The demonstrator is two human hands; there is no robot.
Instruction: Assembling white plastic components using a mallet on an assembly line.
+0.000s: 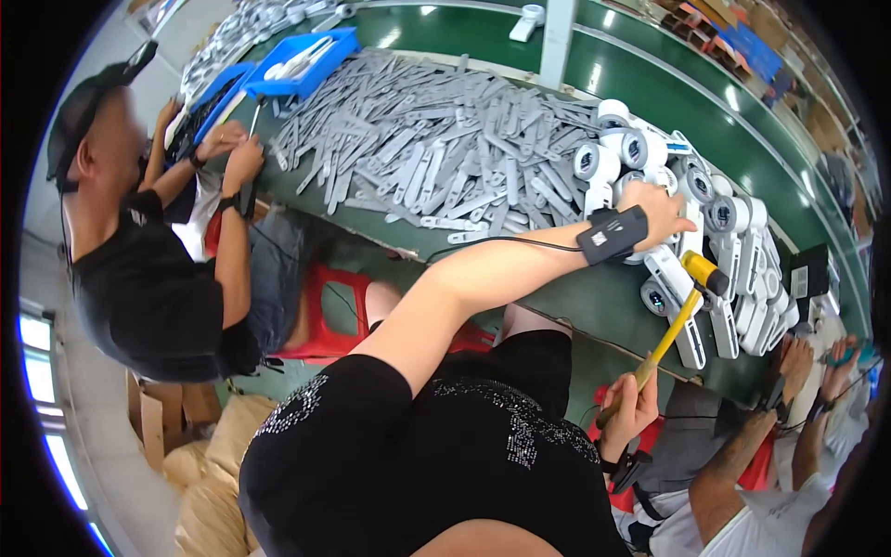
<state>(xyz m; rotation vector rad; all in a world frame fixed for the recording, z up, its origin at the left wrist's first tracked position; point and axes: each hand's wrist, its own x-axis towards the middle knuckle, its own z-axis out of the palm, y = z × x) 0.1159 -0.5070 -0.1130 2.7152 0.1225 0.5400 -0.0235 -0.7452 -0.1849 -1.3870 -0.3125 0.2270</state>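
My left hand (654, 212) reaches out over a pile of white devices (726, 215) with round heads and long handles. Its thumb is spread away from the fingers, and the hand touches or hovers just above the pile; nothing clearly sits in its grasp. Closer to my body, my right hand (633, 407) is closed around the yellow handle of a mallet (676, 325). The mallet's yellow and black head points up, beside one white device (676, 306) at the table's near edge. A black box-like unit is strapped to my left wrist.
Many loose grey strips (436, 148) cover the middle of the green table (362, 215). A blue bin (306, 65) of white parts stands at the far left. One co-worker (148, 241) sits on the left, others on the right. A white post (557, 42) rises behind the strips.
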